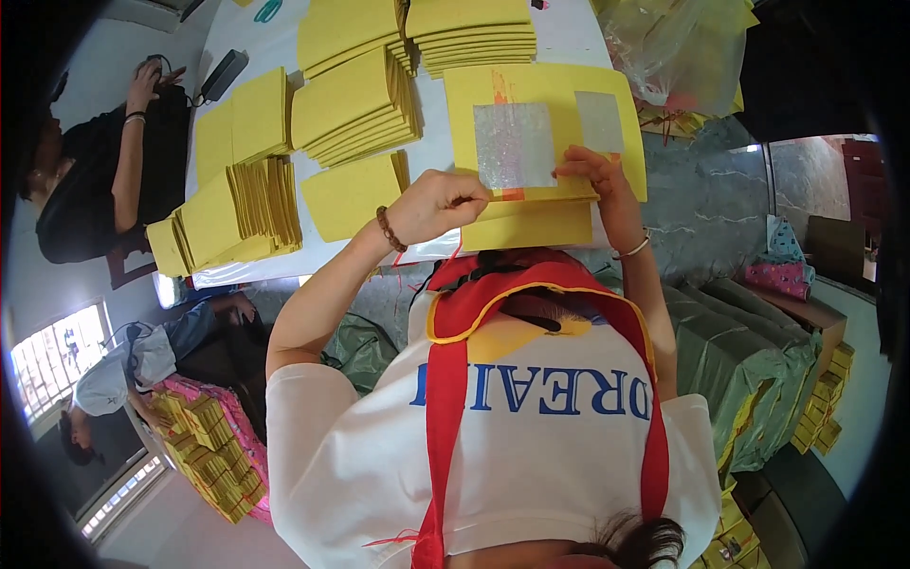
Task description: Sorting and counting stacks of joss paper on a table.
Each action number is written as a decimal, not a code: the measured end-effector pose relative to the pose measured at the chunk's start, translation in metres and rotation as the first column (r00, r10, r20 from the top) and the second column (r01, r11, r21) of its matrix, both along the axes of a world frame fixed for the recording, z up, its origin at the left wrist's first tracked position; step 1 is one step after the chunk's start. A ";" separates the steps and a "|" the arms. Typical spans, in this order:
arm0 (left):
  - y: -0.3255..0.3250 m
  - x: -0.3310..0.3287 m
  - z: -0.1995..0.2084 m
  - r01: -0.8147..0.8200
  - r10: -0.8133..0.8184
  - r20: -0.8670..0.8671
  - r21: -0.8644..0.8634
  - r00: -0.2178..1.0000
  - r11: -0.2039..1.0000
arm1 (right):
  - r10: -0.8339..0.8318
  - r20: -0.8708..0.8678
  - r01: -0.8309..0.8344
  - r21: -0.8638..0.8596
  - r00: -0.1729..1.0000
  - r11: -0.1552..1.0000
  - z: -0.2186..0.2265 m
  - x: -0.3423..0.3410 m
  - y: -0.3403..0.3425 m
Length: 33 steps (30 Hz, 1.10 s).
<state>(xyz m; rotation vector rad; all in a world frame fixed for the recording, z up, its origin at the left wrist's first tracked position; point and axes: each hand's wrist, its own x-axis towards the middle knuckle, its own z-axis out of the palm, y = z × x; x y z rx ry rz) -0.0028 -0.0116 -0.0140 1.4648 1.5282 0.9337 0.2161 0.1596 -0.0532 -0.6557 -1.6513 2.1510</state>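
Note:
In front of me lies a stack of wide yellow paper sheets, with shiny silver foil rectangles and orange-red marks. My left hand, a bead bracelet at its wrist, is closed in a pinch at the near left edge of the paper, beside the foil. Over the right part my right hand has its fingers apart, fingertips near the foil and the near edge. A plain yellow flap shows along the table edge below both hands.
Folded yellow paper bundles stand to the left on the white table. A clear plastic bag sits at the far right. Green-wrapped bales are at my right. Other people sit or bend at the left.

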 end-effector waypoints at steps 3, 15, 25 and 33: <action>-0.006 0.002 -0.003 -0.060 0.059 0.031 0.018 0.998 0.998 | 0.121 -0.067 -0.111 0.137 0.990 0.984 -0.019 0.010 0.007; -0.008 0.010 0.011 0.044 -0.033 -0.114 0.093 0.993 0.995 | 0.307 0.022 -0.275 0.509 0.951 0.816 -0.009 0.011 0.016; -0.007 0.007 0.012 0.077 -0.078 -0.086 -0.019 0.993 0.997 | 0.255 0.023 -0.221 0.576 0.967 0.787 -0.008 0.008 0.012; -0.008 0.032 0.021 0.411 -0.059 -0.757 0.286 0.651 0.866 | 0.179 0.095 -0.203 0.441 0.979 0.874 0.002 0.004 0.007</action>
